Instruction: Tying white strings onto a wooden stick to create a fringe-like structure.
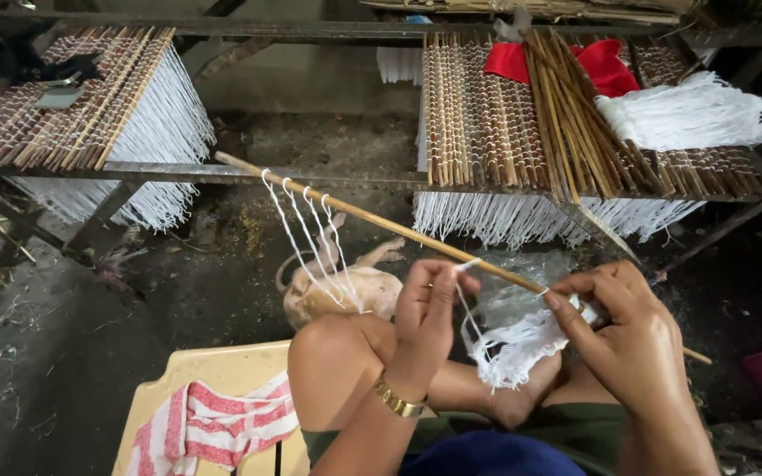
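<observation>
A long thin bamboo stick slants from the upper left down to the lower right across my lap. Several white threads are tied on it and hang in loops. My left hand, with a gold bracelet at the wrist, pinches a white thread end just under the stick. My right hand grips the stick and thread near its lower end. A bunch of loose white threads lies over my knee between both hands.
Two woven stick mats with white fringes hang on a metal frame, one at left, one at right. Loose sticks, red cloth and white thread bundle lie on the right mat. A chicken sits on the ground; striped cloth on a chair.
</observation>
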